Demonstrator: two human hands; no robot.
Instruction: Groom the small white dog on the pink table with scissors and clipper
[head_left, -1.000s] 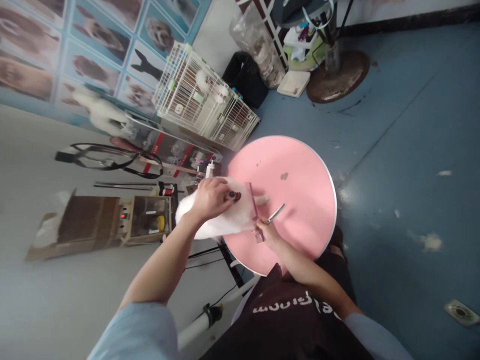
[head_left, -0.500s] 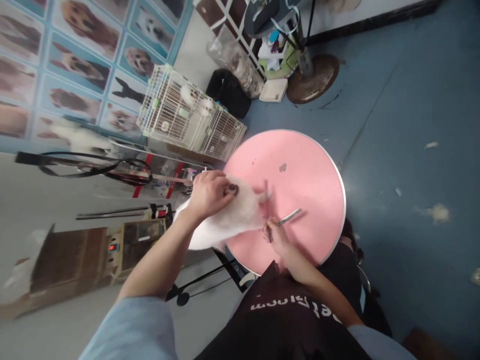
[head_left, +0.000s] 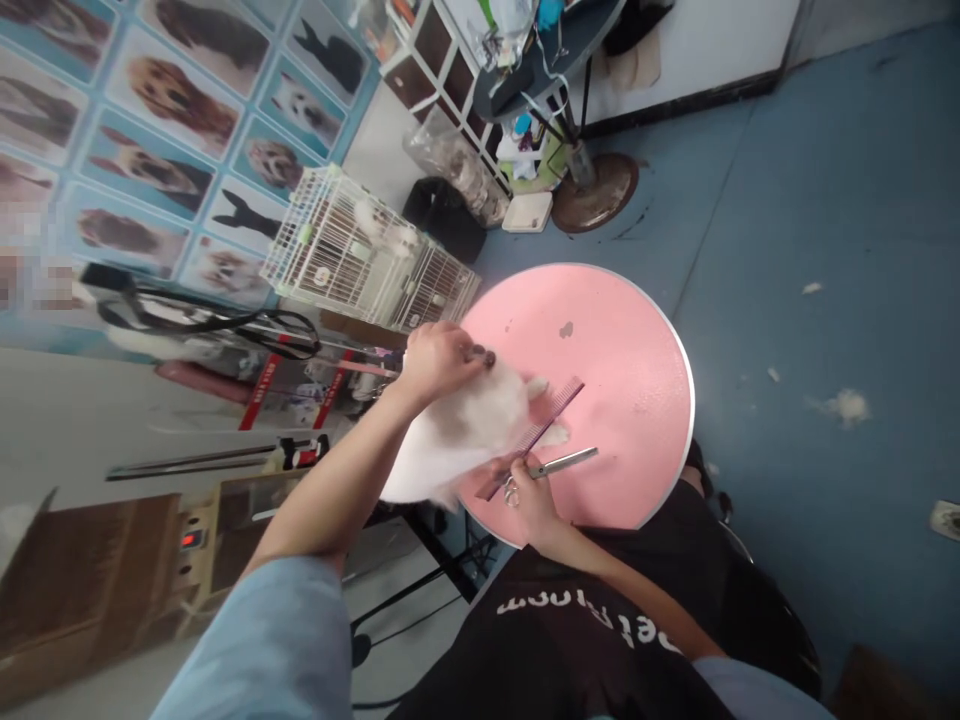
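Observation:
A small white dog stands on a round pink table. My left hand is closed over the dog's head, near its dark nose. My right hand sits at the table's near edge and grips a purple comb together with silver scissors. The comb lies slantwise against the dog's front, its far end pointing up and right. The scissor blades point right over the table top.
A white wire cage stands on the floor behind the table, below a wall of dog posters. A black bag, a round stand base and a cluttered shelf lie further back. Fur tufts dot the blue floor at right.
The comb has swung from nearly upright to a slant across the dog's front. My right hand moved slightly toward me. My view shifted, and the dog turned a little under my left hand.

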